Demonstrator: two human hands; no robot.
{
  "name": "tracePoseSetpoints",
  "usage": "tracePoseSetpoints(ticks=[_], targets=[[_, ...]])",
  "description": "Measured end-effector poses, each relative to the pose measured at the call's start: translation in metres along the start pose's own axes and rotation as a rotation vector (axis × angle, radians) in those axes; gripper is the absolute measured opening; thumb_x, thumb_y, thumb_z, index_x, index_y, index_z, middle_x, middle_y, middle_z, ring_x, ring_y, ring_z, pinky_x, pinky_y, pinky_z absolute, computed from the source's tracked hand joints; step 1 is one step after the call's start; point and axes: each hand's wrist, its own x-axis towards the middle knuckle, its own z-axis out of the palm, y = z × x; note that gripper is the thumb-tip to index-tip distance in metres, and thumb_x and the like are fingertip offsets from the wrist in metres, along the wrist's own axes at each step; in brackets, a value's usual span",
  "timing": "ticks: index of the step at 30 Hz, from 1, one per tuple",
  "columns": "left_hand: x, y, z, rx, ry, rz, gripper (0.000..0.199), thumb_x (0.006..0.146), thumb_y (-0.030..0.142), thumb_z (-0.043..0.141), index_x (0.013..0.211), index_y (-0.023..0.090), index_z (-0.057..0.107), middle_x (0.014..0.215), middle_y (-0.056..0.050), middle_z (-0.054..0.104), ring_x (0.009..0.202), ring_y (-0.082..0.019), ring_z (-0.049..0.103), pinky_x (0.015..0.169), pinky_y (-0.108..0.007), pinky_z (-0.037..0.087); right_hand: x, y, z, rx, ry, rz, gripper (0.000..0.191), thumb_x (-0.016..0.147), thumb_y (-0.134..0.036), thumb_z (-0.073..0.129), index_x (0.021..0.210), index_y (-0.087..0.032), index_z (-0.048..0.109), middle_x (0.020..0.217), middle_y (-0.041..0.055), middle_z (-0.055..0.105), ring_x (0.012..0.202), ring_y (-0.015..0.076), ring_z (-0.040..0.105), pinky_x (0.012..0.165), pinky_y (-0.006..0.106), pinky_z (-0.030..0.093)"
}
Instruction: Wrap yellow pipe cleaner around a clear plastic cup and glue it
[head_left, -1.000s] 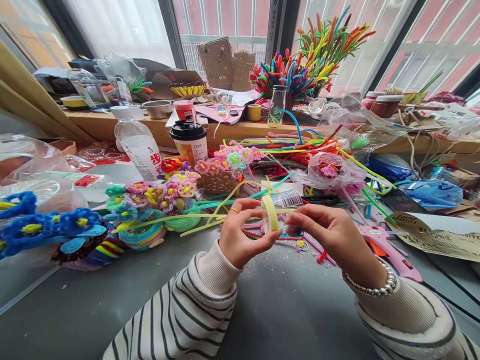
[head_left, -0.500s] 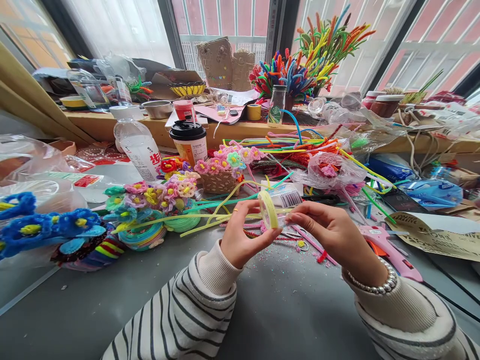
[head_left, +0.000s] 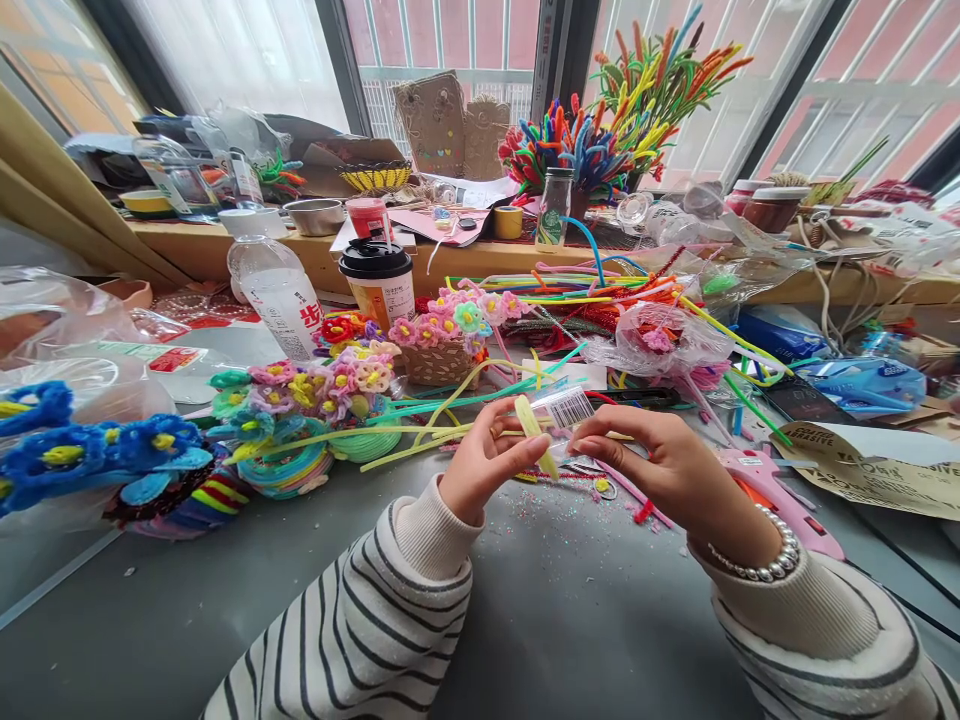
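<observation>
My left hand (head_left: pixel 491 455) is closed on a narrow pale-yellow ring (head_left: pixel 537 436) that looks like a tape roll, its thumb and fingers pinching it nearly edge-on. Just to the right, a clear film with a barcode (head_left: pixel 571 408) spans from the ring toward my right hand (head_left: pixel 656 455). The thumb and index finger of that hand are pressed together at the film's lower edge; what exactly lies between them is too small to make out. Both hands are held above the grey table (head_left: pixel 540 620), over scattered glitter and red tinsel stems.
Pipe-cleaner flowers (head_left: pixel 330 385) and blue ones (head_left: pixel 97 450) stand at left, near a water bottle (head_left: pixel 274 290) and lidded cup (head_left: pixel 377 285). Loose pipe cleaners (head_left: pixel 585 295) lie behind the hands. A pink glue gun (head_left: pixel 784 500) and brown paper (head_left: pixel 862 470) lie at right.
The yellow ring has turned from showing its open face to nearly edge-on. The barcode film has swung down and left, closer to the ring. Both hands stay in nearly the same place.
</observation>
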Motion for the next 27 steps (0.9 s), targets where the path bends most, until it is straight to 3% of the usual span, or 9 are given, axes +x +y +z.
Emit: tracePoseSetpoints(ticks=[6,15,22,27], targets=[[-0.0016,0.0015,0.0008,-0.065,0.028,-0.024,0.068,0.055,0.040,0.072,0.110,0.015,0.041,0.105,-0.012,0.057,0.101,-0.026,0.055,0.080,-0.036,0.045,0.0002,0.0010,-0.0010,0.030,0.072,0.050,0.018,0.078,-0.036,0.055,0.077,-0.019,0.062,0.078,0.0023,0.065,0.074,0.0144,0.059,0.071,0.024,0.045],[-0.0054,0.0048,-0.0010,-0.170,-0.182,-0.168,0.050,0.059,0.039,0.070,0.100,0.017,0.052,0.103,-0.009,0.062,0.093,-0.022,0.060,0.079,-0.031,0.045,0.0003,0.0005,-0.0014,0.178,0.123,0.067,0.023,0.083,-0.035,0.047,0.076,-0.018,0.060,0.073,0.0013,0.063,0.071,0.0125,0.059,0.069,0.023,0.045],[-0.0057,0.0029,-0.0009,-0.167,-0.163,-0.179,0.038,0.062,0.033,0.069,0.095,0.017,0.056,0.097,-0.007,0.064,0.092,-0.022,0.059,0.080,-0.031,0.045,0.0007,0.0009,0.0014,0.192,0.091,0.086,0.021,0.083,-0.035,0.048,0.083,-0.019,0.061,0.082,0.0018,0.066,0.075,0.0126,0.061,0.071,0.023,0.047],[-0.0018,0.0038,-0.0011,-0.337,-0.051,-0.217,0.037,0.063,0.027,0.067,0.095,0.015,0.055,0.099,-0.009,0.064,0.087,-0.021,0.062,0.079,-0.030,0.047,0.0008,0.0026,-0.0025,0.188,0.263,0.135,0.024,0.078,-0.039,0.054,0.091,-0.019,0.059,0.094,0.0044,0.065,0.085,0.0157,0.061,0.076,0.027,0.048]])
